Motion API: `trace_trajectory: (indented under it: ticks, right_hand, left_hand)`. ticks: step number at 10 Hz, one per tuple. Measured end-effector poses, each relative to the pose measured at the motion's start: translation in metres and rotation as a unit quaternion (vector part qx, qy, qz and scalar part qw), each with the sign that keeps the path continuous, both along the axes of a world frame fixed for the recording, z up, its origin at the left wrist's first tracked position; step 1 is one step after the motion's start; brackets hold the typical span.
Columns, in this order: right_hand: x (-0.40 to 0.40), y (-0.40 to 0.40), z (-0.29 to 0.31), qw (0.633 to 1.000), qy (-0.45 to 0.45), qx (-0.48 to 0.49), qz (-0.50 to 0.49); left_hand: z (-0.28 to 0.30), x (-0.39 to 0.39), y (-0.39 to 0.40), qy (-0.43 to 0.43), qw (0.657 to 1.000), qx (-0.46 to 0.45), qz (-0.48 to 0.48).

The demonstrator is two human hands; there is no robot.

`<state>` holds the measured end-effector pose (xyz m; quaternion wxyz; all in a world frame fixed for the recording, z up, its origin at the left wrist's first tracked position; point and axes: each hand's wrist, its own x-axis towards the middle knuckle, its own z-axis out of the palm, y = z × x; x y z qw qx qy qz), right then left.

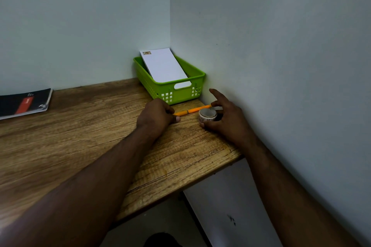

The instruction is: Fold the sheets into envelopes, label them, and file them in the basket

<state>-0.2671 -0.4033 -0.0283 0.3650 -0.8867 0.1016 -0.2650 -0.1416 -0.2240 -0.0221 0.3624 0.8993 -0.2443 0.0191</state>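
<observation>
A green plastic basket (181, 90) stands in the far corner of the wooden table (80, 130), with white folded envelopes (164, 65) leaning inside; the top one carries a small sticker at its upper left corner. In front of the basket lies an orange pen (195, 109). My left hand (155, 116) is curled with its fingers at the pen's near end. My right hand (224, 116) holds a small roll of tape (207, 115) between thumb and fingers, index finger raised.
A black and red notebook (24, 103) lies at the far left of the table. Walls close in behind and on the right. The table's edge runs diagonally at the lower right, floor below it.
</observation>
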Motion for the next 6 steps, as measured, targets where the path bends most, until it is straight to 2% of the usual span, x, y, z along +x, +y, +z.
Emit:
trace_trajectory:
  ticks: [5, 6]
  right_hand:
    - [0.002, 0.0, 0.0, 1.0, 0.006, -0.007, 0.0]
    - [-0.001, 0.003, 0.001, 0.999, -0.016, 0.039, -0.002]
  left_hand:
    - [-0.003, -0.002, 0.0, -0.018, 1.0, -0.002, -0.006]
    - [0.0, -0.007, 0.003, -0.006, 1.0, -0.015, -0.008]
